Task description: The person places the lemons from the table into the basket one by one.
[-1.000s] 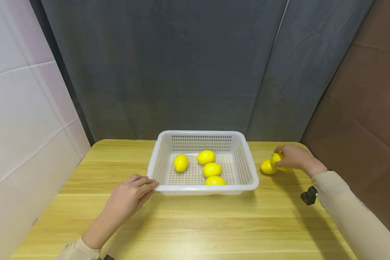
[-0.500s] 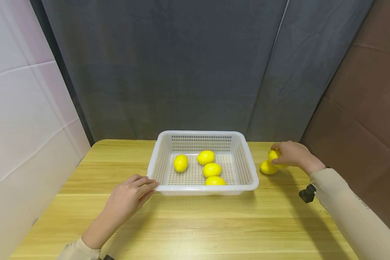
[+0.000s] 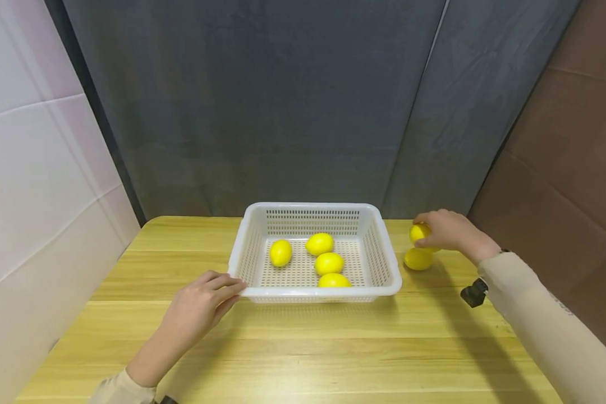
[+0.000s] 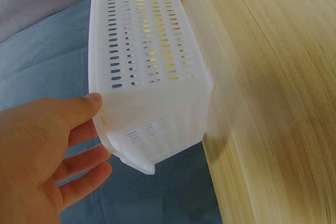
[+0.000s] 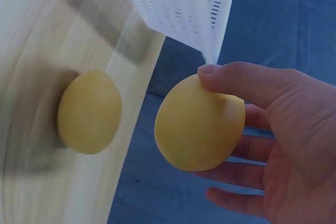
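My right hand (image 3: pixel 449 229) grips a yellow lemon (image 3: pixel 418 233) between thumb and fingers, to the right of the basket. In the right wrist view this held lemon (image 5: pixel 197 124) is raised off the wooden table. Another lemon (image 3: pixel 418 259) lies on the table just below it. A white plastic basket (image 3: pixel 323 292) with slotted walls stands at the middle. Inside it are several lemons: one lemon (image 3: pixel 280 253) sits at the left, the others in a row toward the right. My left hand (image 3: pixel 198 302) holds the basket's near left corner, thumb (image 4: pixel 86 106) and fingers at the rim.
The wooden table (image 3: pixel 293 359) has rounded far corners. Behind it hangs a dark grey curtain (image 3: pixel 262 101). A white cloth wall (image 3: pixel 45 168) stands on the left and a brown cloth wall (image 3: pixel 570 168) on the right.
My right hand has lifted the lemon and shifted it slightly left and away, clear of the lemon on the table. The left hand and the basket have stayed in place.
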`<state>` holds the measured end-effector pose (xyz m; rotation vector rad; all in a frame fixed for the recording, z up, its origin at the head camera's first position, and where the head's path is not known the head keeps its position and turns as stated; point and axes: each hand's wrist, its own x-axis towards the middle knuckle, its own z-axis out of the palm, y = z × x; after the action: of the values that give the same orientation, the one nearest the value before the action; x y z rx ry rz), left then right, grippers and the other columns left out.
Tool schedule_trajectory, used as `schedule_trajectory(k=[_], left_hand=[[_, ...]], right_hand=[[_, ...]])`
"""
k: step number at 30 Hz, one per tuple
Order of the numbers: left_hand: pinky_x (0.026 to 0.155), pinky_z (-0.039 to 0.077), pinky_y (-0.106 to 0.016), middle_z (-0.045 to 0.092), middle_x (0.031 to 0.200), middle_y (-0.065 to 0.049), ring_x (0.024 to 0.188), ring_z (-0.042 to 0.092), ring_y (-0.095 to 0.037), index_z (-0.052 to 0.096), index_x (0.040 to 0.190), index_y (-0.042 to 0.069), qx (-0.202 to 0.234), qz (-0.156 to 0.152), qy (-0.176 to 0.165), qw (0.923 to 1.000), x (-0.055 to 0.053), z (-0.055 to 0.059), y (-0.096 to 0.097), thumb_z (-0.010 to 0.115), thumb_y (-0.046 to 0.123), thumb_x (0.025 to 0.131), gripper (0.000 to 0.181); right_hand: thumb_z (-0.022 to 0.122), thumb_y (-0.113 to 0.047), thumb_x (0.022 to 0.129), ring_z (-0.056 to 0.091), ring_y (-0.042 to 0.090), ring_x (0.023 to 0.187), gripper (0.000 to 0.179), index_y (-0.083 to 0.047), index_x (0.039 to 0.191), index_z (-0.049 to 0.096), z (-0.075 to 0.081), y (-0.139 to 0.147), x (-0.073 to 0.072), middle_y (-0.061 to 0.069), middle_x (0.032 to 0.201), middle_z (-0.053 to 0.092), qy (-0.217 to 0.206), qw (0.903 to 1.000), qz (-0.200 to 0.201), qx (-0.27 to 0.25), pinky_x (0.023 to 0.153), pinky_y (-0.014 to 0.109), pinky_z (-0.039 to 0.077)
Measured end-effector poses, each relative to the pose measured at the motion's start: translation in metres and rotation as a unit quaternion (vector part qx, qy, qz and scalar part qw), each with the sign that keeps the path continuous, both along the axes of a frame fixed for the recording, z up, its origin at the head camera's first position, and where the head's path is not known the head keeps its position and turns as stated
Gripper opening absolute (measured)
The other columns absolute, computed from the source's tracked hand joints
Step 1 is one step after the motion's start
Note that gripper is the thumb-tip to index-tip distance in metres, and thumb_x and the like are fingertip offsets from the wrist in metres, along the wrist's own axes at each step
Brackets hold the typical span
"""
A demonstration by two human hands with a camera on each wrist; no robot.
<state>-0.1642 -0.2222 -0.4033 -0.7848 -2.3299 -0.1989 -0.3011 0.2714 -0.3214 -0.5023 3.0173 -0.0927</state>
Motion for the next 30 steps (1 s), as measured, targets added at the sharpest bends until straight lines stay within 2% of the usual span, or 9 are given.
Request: schedule_trajectory(k=[13, 20, 30], left_hand=[[0.065, 0.061, -0.032, 0.077, 0.099, 0.004, 0.087, 0.068, -0.016, 0.079, 0.101, 0.016, 0.0, 0.0, -0.001, 1.0, 0.001, 0.0, 0.0, 0.088, 0.018, 0.07, 0.033], [0.066, 0.061, -0.032, 0.077, 0.099, 0.004, 0.087, 0.068, -0.016, 0.079, 0.102, 0.017, -0.002, 0.002, -0.005, 1.0, 0.001, 0.001, 0.001, 0.088, 0.017, 0.068, 0.035], [0.064, 0.061, -0.032, 0.077, 0.098, 0.004, 0.086, 0.068, -0.016, 0.08, 0.102, 0.016, 0.004, -0.003, 0.006, 1.0, 0.0, 0.001, 0.001, 0.088, 0.016, 0.069, 0.034]], right_hand=[[0.074, -0.032, 0.084, 0.059, 0.021, 0.08, 0.051, -0.007, 0.127, 0.065, 0.017, -0.02, 0.0, 0.01, 0.109, 0.072, 0.01, 0.9997, 0.02, -0.011, 0.066, 0.034, 0.048], [0.074, -0.031, 0.084, 0.06, 0.021, 0.082, 0.051, -0.008, 0.128, 0.064, 0.025, -0.032, -0.003, 0.01, 0.112, 0.071, 0.001, 0.9994, 0.033, -0.012, 0.07, 0.036, 0.051], [0.074, -0.031, 0.084, 0.06, 0.021, 0.085, 0.048, -0.012, 0.127, 0.065, 0.034, -0.055, -0.011, 0.006, 0.111, 0.072, -0.014, 0.9981, 0.058, -0.013, 0.075, 0.037, 0.052]])
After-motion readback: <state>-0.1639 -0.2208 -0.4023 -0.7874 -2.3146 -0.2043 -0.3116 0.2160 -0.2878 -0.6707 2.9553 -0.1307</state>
